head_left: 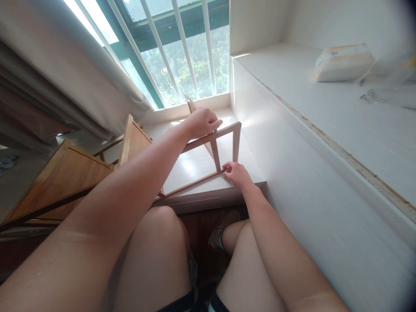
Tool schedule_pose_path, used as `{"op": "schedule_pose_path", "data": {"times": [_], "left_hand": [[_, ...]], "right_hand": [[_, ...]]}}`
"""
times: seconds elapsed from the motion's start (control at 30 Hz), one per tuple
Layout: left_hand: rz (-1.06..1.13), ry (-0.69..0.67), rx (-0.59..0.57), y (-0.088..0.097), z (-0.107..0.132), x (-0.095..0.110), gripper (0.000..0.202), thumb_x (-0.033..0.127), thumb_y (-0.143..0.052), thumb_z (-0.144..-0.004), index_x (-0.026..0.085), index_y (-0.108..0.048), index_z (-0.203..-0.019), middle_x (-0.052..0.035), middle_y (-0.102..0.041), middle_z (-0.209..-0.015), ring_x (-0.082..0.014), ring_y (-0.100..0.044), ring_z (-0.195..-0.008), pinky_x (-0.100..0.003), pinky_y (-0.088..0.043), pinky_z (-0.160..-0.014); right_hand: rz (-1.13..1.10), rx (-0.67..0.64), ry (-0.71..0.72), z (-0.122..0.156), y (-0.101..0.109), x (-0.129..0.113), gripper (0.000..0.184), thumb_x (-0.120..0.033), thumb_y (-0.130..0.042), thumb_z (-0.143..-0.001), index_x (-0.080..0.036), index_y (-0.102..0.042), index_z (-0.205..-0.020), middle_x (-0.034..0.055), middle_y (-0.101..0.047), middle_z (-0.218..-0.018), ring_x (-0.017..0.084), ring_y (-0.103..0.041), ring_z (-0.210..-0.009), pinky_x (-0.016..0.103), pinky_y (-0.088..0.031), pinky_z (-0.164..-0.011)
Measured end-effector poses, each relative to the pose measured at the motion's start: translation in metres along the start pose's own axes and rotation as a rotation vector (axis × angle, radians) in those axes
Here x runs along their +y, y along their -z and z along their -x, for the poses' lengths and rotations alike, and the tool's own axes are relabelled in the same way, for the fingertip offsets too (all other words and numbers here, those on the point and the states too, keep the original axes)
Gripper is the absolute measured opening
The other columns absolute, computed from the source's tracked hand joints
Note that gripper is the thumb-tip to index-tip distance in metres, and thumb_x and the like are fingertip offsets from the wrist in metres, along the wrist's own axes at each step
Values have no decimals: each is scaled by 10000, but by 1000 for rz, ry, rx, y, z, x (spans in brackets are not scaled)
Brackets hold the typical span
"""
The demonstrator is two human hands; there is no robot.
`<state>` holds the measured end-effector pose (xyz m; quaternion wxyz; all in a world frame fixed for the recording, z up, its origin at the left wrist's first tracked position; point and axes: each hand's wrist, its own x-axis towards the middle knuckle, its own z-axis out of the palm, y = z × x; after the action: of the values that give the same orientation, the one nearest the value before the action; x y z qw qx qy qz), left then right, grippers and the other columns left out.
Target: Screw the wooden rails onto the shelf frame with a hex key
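Note:
A brown wooden frame (238,141) with long rails and short crosspieces, perhaps part of a rack, lies tilted on the white ledge. My left hand (204,121) is closed at its upper rail, beside the top of a crosspiece. Lower down, my right hand (237,174) pinches with thumb and fingers at the bottom rail (195,184), close to where that crosspiece meets it. Whatever sits between those fingertips is too small to make out. Wooden panels (134,141) adjoin the frame on the left, partly hidden behind my left forearm.
Another wooden panel (61,182) stands farther left, below a beige curtain (97,69). A barred window (182,52) is ahead. On the right, a white cabinet (292,151) rises beside the ledge (185,167); a tissue pack (344,63) lies on top. My knees are close under the ledge.

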<state>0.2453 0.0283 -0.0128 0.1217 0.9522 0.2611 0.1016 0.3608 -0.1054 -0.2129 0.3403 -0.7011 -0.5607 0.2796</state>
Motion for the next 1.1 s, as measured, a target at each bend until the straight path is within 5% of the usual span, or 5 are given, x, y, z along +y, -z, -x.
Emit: {"op": "schedule_pose_path", "data": {"times": [0.7, 1.1], "left_hand": [[75, -28, 1, 0, 1, -2, 337, 345, -518, -851, 155, -598, -584, -43, -583, -615, -113, -433, -570, -299, -362, -603], [102, -10, -7, 1, 2, -2, 319, 326, -527, -836, 150, -608, -582, -55, -615, -618, -113, -456, -560, -296, -377, -599]], "right_hand": [[14, 5, -7, 0, -3, 1, 247, -164, -650, -749, -230, -698, -982, -8, -706, -777, 161, -630, -765, 246, -435, -695], [172, -14, -16, 2, -1, -3, 259, -254, -643, -790, -295, -690, -1041, 18, -732, -957, 225, -643, -915, 286, -439, -716]]}}
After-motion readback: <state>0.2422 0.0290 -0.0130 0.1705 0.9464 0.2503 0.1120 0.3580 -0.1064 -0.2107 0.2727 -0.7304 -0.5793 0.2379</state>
